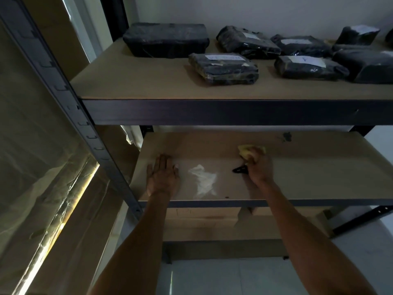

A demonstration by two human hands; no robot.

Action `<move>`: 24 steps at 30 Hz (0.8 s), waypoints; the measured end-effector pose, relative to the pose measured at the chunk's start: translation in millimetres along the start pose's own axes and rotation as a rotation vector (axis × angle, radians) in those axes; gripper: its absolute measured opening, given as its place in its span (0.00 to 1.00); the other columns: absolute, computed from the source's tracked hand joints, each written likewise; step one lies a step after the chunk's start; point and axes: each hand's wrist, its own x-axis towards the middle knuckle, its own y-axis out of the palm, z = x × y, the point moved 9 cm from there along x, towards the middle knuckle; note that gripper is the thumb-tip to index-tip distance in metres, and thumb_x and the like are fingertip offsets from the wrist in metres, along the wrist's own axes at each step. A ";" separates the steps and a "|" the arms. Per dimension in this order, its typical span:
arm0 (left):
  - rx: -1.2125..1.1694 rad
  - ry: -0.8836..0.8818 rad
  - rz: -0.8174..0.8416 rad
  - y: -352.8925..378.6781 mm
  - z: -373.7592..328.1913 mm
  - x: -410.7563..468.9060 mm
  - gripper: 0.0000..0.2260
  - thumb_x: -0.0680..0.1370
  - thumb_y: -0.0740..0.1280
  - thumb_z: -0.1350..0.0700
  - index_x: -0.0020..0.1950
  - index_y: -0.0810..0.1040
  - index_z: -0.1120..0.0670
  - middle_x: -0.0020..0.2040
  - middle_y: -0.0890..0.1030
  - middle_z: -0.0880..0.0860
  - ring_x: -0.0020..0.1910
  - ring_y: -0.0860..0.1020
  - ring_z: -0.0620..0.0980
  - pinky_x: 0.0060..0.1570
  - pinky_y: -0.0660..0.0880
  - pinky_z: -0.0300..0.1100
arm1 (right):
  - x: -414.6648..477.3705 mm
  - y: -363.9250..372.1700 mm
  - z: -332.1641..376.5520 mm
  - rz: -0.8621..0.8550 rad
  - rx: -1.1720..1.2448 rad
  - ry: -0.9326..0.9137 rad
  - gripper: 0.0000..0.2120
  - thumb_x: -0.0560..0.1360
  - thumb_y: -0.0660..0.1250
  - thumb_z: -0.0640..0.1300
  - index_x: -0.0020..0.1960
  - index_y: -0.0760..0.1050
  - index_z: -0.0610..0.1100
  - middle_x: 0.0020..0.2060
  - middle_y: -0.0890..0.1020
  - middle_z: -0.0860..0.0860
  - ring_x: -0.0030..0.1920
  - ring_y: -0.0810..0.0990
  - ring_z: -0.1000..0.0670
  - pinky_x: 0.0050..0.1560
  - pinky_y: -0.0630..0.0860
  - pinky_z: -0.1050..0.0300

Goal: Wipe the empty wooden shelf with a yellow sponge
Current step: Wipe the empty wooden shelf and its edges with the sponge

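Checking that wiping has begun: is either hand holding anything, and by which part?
Right hand holds the sponge, grip on its near end. Left hand holds nothing; it lies flat on the shelf.

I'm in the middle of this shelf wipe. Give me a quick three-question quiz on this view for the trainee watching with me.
1. True or false: the left hand lies flat, fingers straight, on the lower shelf.
2. Which hand grips the yellow sponge? A) left B) right C) neither
3. Fill in: the white smear on the board lies ___ the two hands.

Key: 1 true. 2 B, the right hand holds it. 3 between.
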 end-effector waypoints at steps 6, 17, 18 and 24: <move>-0.009 0.023 0.002 -3.9 -1.0 -3.7 0.25 0.85 0.48 0.46 0.81 0.55 0.53 0.82 0.56 0.53 0.81 0.52 0.50 0.77 0.49 0.56 | -5.9 32.7 62.5 0.210 0.306 -0.306 0.15 0.82 0.58 0.46 0.64 0.76 0.43 0.62 0.81 0.46 0.60 0.81 0.46 0.62 0.77 0.51; 0.024 0.037 0.070 -3.2 -1.1 -5.4 0.27 0.84 0.48 0.46 0.82 0.51 0.53 0.83 0.52 0.52 0.81 0.49 0.49 0.78 0.47 0.55 | -21.5 74.6 97.5 0.461 0.337 -0.340 0.13 0.80 0.64 0.43 0.62 0.79 0.48 0.59 0.82 0.53 0.57 0.79 0.55 0.60 0.72 0.64; 0.023 0.044 0.079 -3.6 -1.0 -6.1 0.27 0.84 0.48 0.46 0.82 0.50 0.53 0.83 0.52 0.52 0.81 0.49 0.50 0.78 0.46 0.55 | -17.6 70.5 97.1 0.465 0.390 -0.355 0.13 0.80 0.62 0.45 0.63 0.78 0.47 0.59 0.82 0.52 0.58 0.80 0.54 0.63 0.73 0.60; 0.065 0.101 0.118 -3.3 0.4 -10.5 0.28 0.85 0.46 0.45 0.83 0.45 0.53 0.83 0.48 0.52 0.82 0.46 0.49 0.78 0.44 0.53 | 23.9 54.9 62.0 0.270 0.323 -0.248 0.15 0.79 0.63 0.37 0.53 0.81 0.56 0.57 0.81 0.58 0.61 0.79 0.51 0.69 0.70 0.55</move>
